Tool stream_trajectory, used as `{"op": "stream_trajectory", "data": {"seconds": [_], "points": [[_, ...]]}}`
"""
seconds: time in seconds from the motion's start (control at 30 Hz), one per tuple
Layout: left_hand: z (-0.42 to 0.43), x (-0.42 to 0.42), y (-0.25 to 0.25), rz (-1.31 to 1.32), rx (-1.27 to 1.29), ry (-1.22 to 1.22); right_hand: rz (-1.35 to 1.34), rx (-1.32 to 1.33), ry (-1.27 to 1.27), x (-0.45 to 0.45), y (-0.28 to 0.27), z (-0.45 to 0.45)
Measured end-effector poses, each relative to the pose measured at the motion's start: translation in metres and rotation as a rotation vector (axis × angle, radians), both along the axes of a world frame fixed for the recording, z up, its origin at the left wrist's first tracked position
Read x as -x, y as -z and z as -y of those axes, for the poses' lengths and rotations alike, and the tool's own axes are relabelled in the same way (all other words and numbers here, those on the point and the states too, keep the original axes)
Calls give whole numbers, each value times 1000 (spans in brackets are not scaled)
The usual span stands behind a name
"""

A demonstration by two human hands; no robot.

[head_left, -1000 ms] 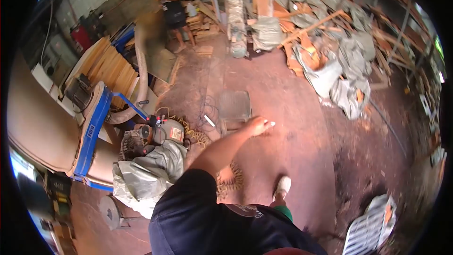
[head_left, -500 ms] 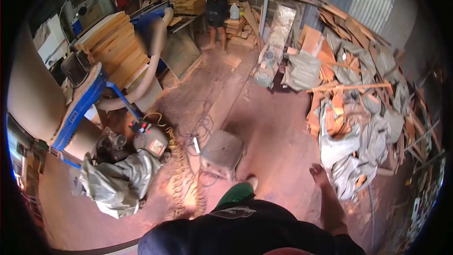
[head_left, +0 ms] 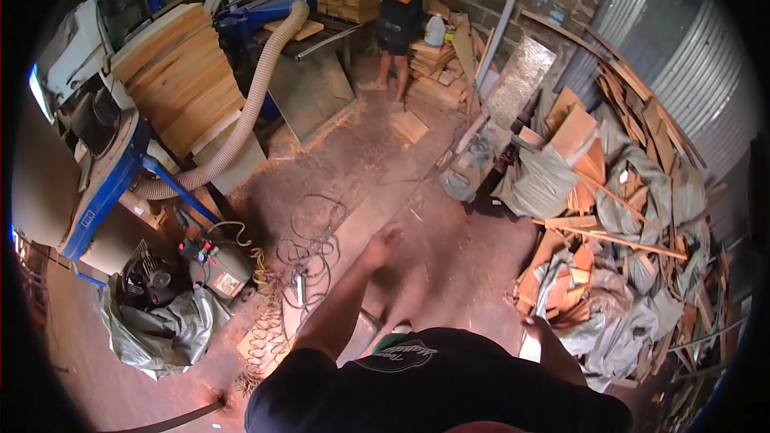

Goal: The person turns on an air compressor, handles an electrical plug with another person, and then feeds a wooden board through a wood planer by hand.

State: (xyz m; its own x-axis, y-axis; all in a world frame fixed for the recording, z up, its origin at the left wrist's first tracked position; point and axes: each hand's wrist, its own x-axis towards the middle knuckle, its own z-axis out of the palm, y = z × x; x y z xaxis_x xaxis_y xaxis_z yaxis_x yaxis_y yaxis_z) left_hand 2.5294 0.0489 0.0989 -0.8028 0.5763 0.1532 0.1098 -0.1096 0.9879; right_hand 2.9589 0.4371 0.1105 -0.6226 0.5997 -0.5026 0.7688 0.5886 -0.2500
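Note:
My left hand (head_left: pixel 385 242) is stretched forward over the floor, beside the loops of a dark cable (head_left: pixel 309 252). Motion smears its fingers, and nothing can be made out in them. At the lower right, my right hand (head_left: pixel 539 327) hangs low, its fingers loosely apart and nothing visible in them. Beside it in view lie grey sacks (head_left: pixel 622 345) and wood offcuts (head_left: pixel 573 277). Under my left forearm a dark boxy object (head_left: pixel 361 333) is partly hidden.
A compressor (head_left: pixel 224 269) and coiled yellow hose (head_left: pixel 269 321) are at left, near a blue-framed machine (head_left: pixel 104 200) with a ribbed duct (head_left: pixel 261 84). Stacked boards (head_left: pixel 180 80) stand behind. A person (head_left: pixel 399 16) stands at the back. A grey machine (head_left: pixel 473 164) is mid-right.
My left hand, out of view half a second ago, is back in view ahead. The view has shifted forward; the boxy object has slid under my left arm. The person at the back appears nearer.

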Motion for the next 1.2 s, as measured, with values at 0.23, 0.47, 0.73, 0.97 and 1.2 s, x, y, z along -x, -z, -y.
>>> {"op": "stream_trajectory", "data": {"seconds": [0.23, 0.47, 0.73, 0.97, 1.2], "points": [[-24, 52, -34, 38, 599, -141, 280, 447, 286, -28, 117, -148], [43, 27, 122, 592, 1209, 14, -106, 51, -483, 314, 309, -308], [26, 109, 117, 512, 1060, -348, -469, 485, -703, 845, -10, -168], [25, 354, 128, 346, 993, -172, -110, 129, -1031, 907, -87, -112], [23, 539, -2, 382, 567, -505, -144, 541, -375, 925, -140, -139]]}}
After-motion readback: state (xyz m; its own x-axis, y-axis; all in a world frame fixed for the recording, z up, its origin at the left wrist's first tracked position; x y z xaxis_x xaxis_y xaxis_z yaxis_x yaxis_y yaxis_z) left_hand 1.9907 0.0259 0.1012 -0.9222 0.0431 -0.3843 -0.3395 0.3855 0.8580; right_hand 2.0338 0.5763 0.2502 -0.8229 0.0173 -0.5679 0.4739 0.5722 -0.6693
